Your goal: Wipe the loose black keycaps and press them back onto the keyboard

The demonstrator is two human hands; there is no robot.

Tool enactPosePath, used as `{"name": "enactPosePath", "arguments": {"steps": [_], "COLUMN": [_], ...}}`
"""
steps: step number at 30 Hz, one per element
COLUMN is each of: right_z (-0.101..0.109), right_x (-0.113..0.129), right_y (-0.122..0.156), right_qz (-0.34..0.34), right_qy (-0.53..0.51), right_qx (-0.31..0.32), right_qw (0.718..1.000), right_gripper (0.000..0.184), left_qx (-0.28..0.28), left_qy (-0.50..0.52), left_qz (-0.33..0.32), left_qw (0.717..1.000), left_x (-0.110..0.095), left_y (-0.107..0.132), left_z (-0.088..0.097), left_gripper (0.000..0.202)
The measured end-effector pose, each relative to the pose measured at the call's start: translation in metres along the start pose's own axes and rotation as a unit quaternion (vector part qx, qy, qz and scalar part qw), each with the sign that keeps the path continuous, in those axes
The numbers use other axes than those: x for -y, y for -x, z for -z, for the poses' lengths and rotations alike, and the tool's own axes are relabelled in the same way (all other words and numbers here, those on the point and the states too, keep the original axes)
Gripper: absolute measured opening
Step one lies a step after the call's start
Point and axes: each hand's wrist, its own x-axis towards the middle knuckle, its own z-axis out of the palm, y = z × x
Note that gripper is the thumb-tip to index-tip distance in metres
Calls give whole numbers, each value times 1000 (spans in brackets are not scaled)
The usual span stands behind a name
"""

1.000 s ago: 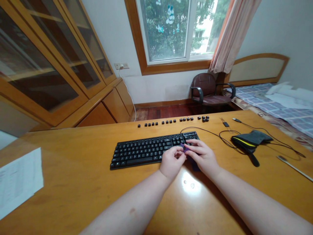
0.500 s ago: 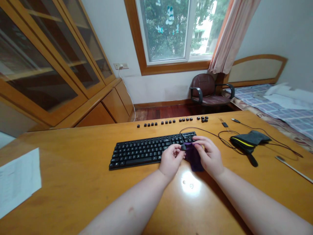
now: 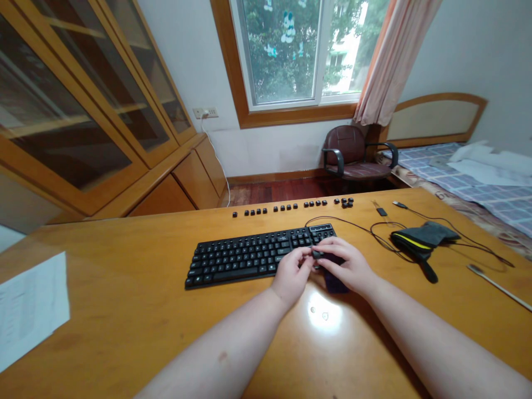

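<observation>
At the keyboard (image 3: pixel 236 257)'s right end, the small black key (image 3: pixel 317 254), pinched in the left hand (image 3: pixel 292 271)'s fingertips, could pop loose if the right hand (image 3: pixel 349 265), gripping the purple cloth (image 3: pixel 336 284), presses too hard.

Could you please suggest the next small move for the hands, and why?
Perhaps the right hand could press the purple cloth against the small black piece, since the left hand meets the right there and the cloth shows just beneath.

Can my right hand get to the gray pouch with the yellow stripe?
Likely yes: only thin cable lies between the right hand and the pouch, though that hand is busy at a small dark piece.
</observation>
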Motion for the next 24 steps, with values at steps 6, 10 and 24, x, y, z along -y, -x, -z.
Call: {"name": "enactPosePath", "arguments": {"steps": [6, 10, 24], "right_z": [-1, -2, 19], "right_x": [-2, -1, -57], "right_y": [2, 1, -6], "right_qz": [-15, -18, -126], "right_qy": [-21, -36, 126], "right_qx": [-20, -10, -108], "right_qw": [999, 999, 978], "right_gripper": [22, 22, 20], "left_qx": [9, 34, 16], "left_qy": [19, -27, -345], "left_qz": [8, -13, -93], "left_qw": [1000, 999, 934], "left_x": [-1, -2, -6], "left_y": [-1, 2, 2], "left_z": [0, 2, -1], "left_gripper": [18, 21, 15]}}
